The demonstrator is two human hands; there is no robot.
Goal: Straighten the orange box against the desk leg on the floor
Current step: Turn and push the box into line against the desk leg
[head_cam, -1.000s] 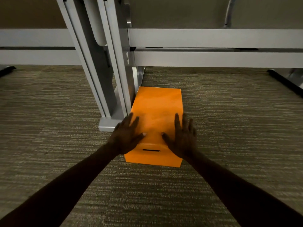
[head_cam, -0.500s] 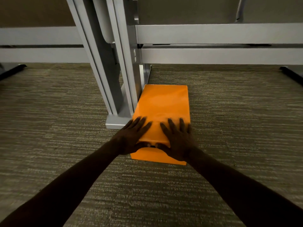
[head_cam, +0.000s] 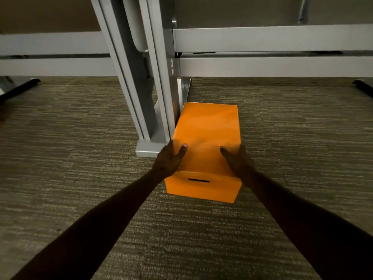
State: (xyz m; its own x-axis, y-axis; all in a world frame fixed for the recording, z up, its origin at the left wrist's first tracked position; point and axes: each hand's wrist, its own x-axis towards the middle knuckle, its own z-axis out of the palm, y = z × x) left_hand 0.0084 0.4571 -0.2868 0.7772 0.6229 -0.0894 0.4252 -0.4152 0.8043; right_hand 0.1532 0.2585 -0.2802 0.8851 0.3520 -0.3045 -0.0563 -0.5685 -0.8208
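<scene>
Head cam looks down at the box [head_cam: 205,142] sitting on the carpet [head_cam: 80,178], right beside the desk leg [head_cam: 159,93]. Its far left edge looks like it's touching the leg, or as good as. The near end, the face with the dark slot [head_cam: 198,180], sits a bit left of the far end, so from up here the box looks slightly angled. Could easily be the wide lens though, hard to call.

Hands: the left hand [head_cam: 169,160] is on the near left edge of the box, thumb lying on top, fingers seemingly down the side between the box and the leg's foot [head_cam: 148,148]. The right hand [head_cam: 238,160] is on the near right edge, fingers flat and pointing forward. Neither is clenched. They're open, bracing the box from both sides rather than properly grasping it. Whether the right palm is really pressing on the side I can't tell, it's blurry there.

As for progress, I'd say it's mostly done. The box is already at the leg and roughly parallel to it. What's probably left is a small nudge to square up the near end, then letting go. Nothing else is near enough to get in the way.
</scene>
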